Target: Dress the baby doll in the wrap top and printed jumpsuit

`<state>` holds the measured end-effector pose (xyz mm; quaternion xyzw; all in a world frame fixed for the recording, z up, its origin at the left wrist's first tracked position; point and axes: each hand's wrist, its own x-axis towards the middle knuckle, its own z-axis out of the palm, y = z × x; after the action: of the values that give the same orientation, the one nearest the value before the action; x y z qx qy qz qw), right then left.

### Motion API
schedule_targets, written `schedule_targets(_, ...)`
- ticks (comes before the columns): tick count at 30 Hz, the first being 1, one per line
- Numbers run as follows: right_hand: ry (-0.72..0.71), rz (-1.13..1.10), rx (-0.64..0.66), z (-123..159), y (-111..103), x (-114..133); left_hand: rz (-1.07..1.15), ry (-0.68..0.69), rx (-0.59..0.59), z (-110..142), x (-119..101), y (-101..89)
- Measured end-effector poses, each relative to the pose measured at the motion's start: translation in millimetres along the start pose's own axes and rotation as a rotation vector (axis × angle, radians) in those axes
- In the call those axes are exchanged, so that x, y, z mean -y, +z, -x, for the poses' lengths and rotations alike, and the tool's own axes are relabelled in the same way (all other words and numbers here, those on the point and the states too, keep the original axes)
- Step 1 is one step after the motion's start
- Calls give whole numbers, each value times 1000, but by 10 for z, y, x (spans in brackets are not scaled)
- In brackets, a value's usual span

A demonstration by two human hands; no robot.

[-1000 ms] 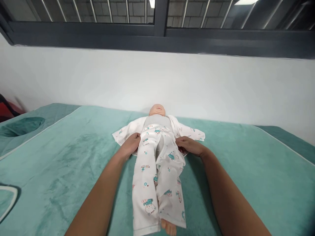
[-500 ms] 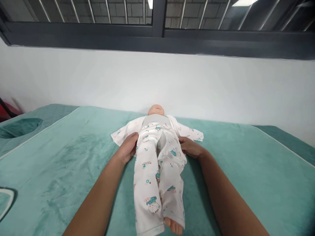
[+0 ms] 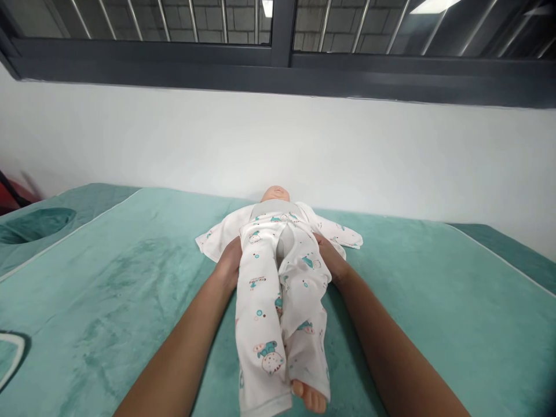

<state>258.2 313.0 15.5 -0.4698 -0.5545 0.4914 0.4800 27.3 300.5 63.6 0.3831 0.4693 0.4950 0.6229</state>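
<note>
A baby doll (image 3: 275,193) lies on its back, head toward the wall, its face partly in view. It wears white printed trousers (image 3: 260,289), and a white long-sleeved top (image 3: 232,229) is spread open around a grey torso (image 3: 275,207). At the trousers' left hip, my left hand (image 3: 230,259) is closed on the cloth, with its fingertips tucked behind. My right hand (image 3: 330,256) grips the opposite hip, its fingers mostly hidden under the trousers. One bare foot (image 3: 310,398) pokes out of the right trouser leg; the left leg's foot is covered.
A green plush sheet (image 3: 130,301) covers the surface beneath the doll. Behind it rises a white wall (image 3: 278,139), topped by a dark window frame (image 3: 174,61) with metal bars beyond. A darker green round hollow (image 3: 39,225) and a red object (image 3: 15,197) are at far left.
Both hands have moved inward, and their fingers are now tucked further behind the hips. The trousers' waist sits slightly higher on the torso. The sleeve on the right has shifted a little.
</note>
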Motion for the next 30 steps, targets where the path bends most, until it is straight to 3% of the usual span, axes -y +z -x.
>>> schedule_targets(4,-29,34,-4,0,44,47,1,47,-57,2,-29,27)
schedule_targets(10,-33,27,42,36,1,28,21,103,-97,-215,171,-100)
schedule_targets(15,-47,20,1,32,-93,-46,70,182,-15,-363,293,-202)
schedule_targets(18,-63,29,8,27,-115,-56,-33,250,0,-388,275,-240)
schedule_targets(21,-31,54,5,38,-133,-32,-189,228,22,-393,207,-277)
schedule_targets(24,-20,41,3,53,-165,8,-208,171,113,-395,142,-300)
schedule_targets(30,-210,179,-37,30,-214,32,-303,163,117,-374,82,-284)
